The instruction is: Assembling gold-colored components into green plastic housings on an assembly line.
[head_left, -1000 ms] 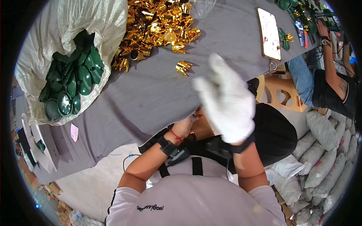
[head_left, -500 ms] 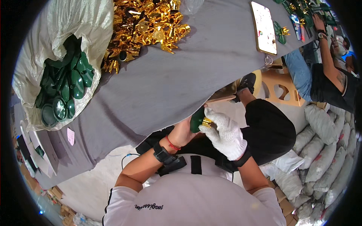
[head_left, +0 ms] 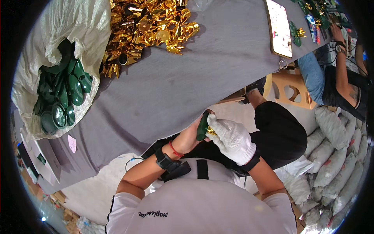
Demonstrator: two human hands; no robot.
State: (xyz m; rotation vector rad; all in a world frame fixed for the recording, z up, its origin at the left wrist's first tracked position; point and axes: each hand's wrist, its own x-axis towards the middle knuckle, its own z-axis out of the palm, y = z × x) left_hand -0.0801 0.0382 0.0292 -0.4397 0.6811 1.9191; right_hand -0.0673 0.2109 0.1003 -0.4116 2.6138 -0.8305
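My bare left hand [head_left: 189, 138] is closed on a dark green oval plastic piece [head_left: 202, 127], which stands nearly edge-on just off the table's front edge. A small shiny gold plastic part [head_left: 210, 131] sits against the green piece's right side. Over it closes my right hand [head_left: 234, 141], in a white knitted glove, its fingers hiding most of the gold part. To the far left, a white woven sack [head_left: 83, 23] lies with its mouth folded back, showing many green oval pieces [head_left: 62, 93]. Beside the sack is a heap of gold plastic parts [head_left: 150, 29].
A phone [head_left: 279, 29] lies on the grey cloth-covered table [head_left: 175, 85], with a finished-looking green-and-gold piece [head_left: 297, 34] beside it. At the right a co-worker's arm [head_left: 342, 64] reaches over the table. Stuffed sacks [head_left: 331, 156] are piled near a wooden stool [head_left: 294, 91].
The green piece has turned more edge-on, and my gloved fingers cover more of the gold part. Both hands keep their hold. The table items shift slightly in view.
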